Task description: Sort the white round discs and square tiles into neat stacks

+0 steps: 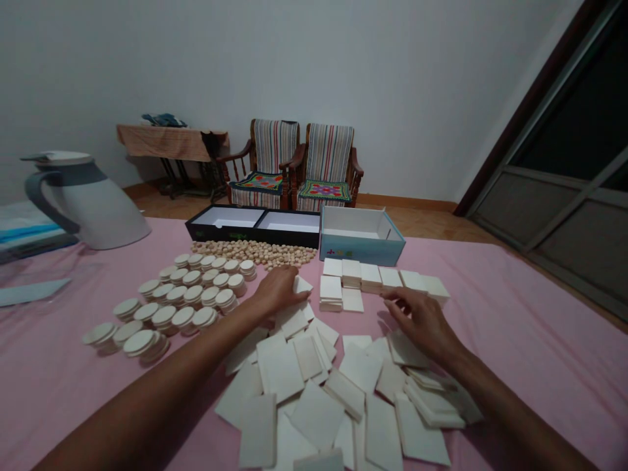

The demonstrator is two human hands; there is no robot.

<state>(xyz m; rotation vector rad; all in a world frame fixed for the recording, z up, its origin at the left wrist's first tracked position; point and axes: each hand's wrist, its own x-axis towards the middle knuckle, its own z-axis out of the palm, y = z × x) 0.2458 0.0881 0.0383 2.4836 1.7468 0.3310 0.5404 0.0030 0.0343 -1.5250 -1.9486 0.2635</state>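
My left hand (pixel 279 291) is closed on a white square tile (pixel 303 285), its thumb along the near side, above the far end of a loose heap of similar tiles (pixel 279 369). My right hand (pixel 417 317) hovers right of the heap's far side, its thumb and forefinger slightly apart with nothing visible between them. Just beyond it stand neat stacks of square tiles (pixel 331 289), set in a row with a shorter second row in front. To the left of my left forearm, several stacks of round white discs (pixel 164 317) form rows.
Small wooden pieces (pixel 250 250) lie spread before a black two-part box (pixel 220 229). Beside it stands a light-blue box (pixel 363 252). A grey-white jug (pixel 103 209) is at the left on the pink cloth (pixel 530 327). Two wooden chairs (pixel 275 150) stand behind.
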